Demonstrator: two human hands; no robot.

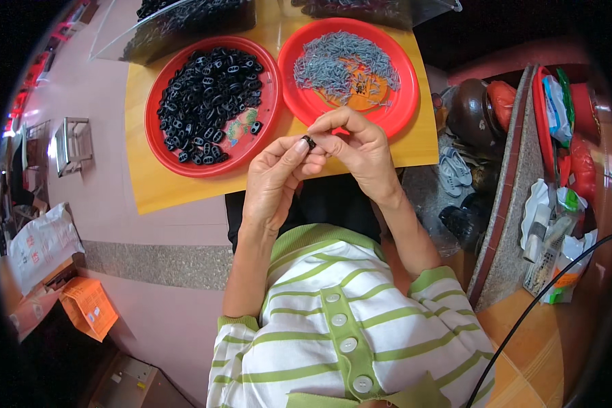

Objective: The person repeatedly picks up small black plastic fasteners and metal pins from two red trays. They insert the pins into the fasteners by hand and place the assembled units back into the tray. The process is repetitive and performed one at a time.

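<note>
Between the fingertips of both hands is a small black plastic piece (pixel 309 141), mostly covered by the fingers. My left hand (pixel 276 173) pinches it between thumb and fingers. My right hand (pixel 364 153) meets it from the other side, thumb and index finger closing at the piece; whether they hold anything else is hidden. Beyond my left hand, a red round tray (pixel 277 102) holds a heap of black oval two-holed pieces (pixel 207 95). Beyond my right hand, a second red tray (pixel 406 75) holds many thin grey pieces (pixel 340 58), too small to name exactly.
Both trays stand on a yellow tabletop (pixel 177 194). Clear-walled bins (pixel 183 27) of black pieces sit at its far edge. To the right are a brown jar (pixel 470 112), grey sandals (pixel 454 170) and a stone-topped ledge (pixel 506 190). A metal stool (pixel 71 146) stands at left.
</note>
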